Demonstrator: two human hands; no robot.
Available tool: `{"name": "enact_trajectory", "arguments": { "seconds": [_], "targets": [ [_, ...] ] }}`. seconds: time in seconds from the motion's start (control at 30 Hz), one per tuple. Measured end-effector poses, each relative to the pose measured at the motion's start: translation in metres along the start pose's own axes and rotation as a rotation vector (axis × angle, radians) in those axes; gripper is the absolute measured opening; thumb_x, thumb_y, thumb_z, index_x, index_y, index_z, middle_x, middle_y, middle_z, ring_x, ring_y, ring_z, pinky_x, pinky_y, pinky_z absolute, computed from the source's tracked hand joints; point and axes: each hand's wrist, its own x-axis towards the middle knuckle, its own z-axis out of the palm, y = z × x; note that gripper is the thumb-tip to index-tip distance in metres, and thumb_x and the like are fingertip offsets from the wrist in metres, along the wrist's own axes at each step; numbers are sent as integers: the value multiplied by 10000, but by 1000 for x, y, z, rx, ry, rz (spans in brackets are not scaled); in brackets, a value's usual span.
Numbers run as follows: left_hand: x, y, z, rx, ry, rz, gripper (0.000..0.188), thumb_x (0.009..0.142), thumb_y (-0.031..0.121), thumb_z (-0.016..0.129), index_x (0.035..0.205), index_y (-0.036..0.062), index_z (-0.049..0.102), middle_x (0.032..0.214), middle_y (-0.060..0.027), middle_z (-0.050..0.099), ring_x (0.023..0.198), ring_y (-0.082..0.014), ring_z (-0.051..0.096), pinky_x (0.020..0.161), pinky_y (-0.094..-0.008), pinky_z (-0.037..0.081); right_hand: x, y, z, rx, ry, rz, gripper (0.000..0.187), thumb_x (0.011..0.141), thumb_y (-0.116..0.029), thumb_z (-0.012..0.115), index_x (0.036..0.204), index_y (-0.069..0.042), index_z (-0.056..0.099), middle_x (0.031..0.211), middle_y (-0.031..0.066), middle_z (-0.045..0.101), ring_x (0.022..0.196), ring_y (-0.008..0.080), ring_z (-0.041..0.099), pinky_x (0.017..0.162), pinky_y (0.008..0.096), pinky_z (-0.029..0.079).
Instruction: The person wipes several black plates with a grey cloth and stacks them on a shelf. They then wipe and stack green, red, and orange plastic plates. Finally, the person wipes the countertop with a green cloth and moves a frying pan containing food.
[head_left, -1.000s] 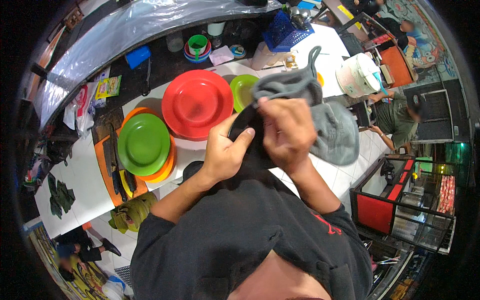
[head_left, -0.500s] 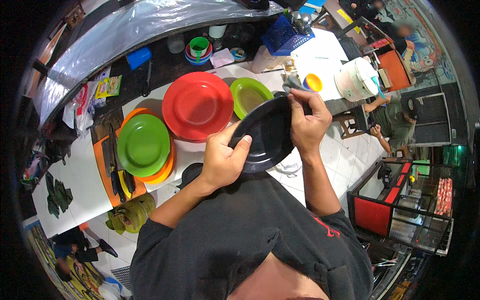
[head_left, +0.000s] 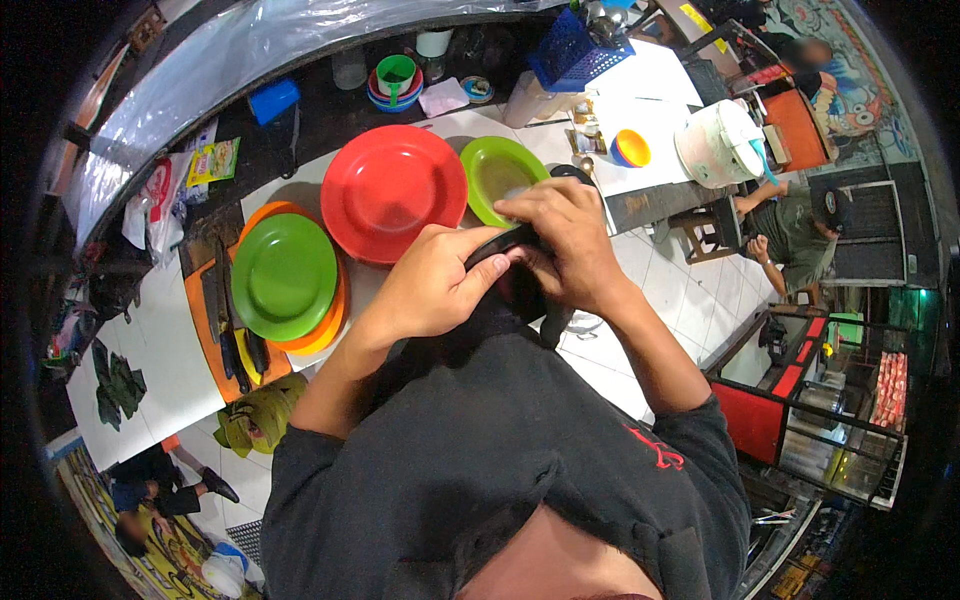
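A black plate (head_left: 503, 243) is tipped almost edge-on in front of my chest, so little more than its rim shows. My left hand (head_left: 432, 282) grips its left side, thumb against the rim. My right hand (head_left: 572, 238) is bent over the other side of the rim, fingers curled and thumb underneath. The grey cloth seen earlier in that hand is hidden now. Just beyond my hands lie a large red plate (head_left: 394, 193) and a smaller green plate (head_left: 490, 170). At left, another green plate (head_left: 284, 277) rests on an orange plate (head_left: 325, 330).
Knives (head_left: 226, 330) lie on an orange board (head_left: 205, 352) at left. Behind the plates are bowls with a green cup (head_left: 395, 72) and a blue basket (head_left: 575, 65). At right stand small stacked bowls (head_left: 631, 149) and a white cooler jug (head_left: 715, 145). Another person (head_left: 800, 235) sits farther right.
The black plate has turned from face-up to nearly edge-on. My right hand has moved left and closer to my left hand, and the grey cloth has gone from sight.
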Motion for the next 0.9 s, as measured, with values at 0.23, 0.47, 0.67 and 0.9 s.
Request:
{"name": "enact_trajectory", "arguments": {
  "seconds": [0.23,0.47,0.67,0.9],
  "targets": [
    [-10,-31,17,-255,337,-142,281,963,158,572,1115,-68,637,910,-135,703,853,-149,646,784,-293,499,-53,42,26,364,186,703,460,767,-327,832,1030,-10,626,912,106,710,807,136,646,738,286,503],
    [30,-53,68,-416,915,45,254,1014,192,524,1134,-18,602,810,32,566,725,-52,476,646,-226,406,-43,-13,85,1042,530,977,471,850,-268,774,1161,32,587,1124,84,662,1029,153,592,937,301,447],
    [50,-44,62,-531,1000,99,286,1026,168,494,1197,-46,575,1049,-64,642,928,-110,569,843,-253,451,-65,6,17,843,15,917,347,857,-75,701,1160,2,551,1054,76,643,948,142,611,846,287,495],
    [74,-34,84,-649,1051,59,263,1031,168,489,1190,-24,572,1034,-37,635,916,-92,559,843,-244,447,-57,27,6,250,593,447,269,809,-19,642,1075,17,621,1066,136,679,1032,255,631,892,367,505]
  ]
}}
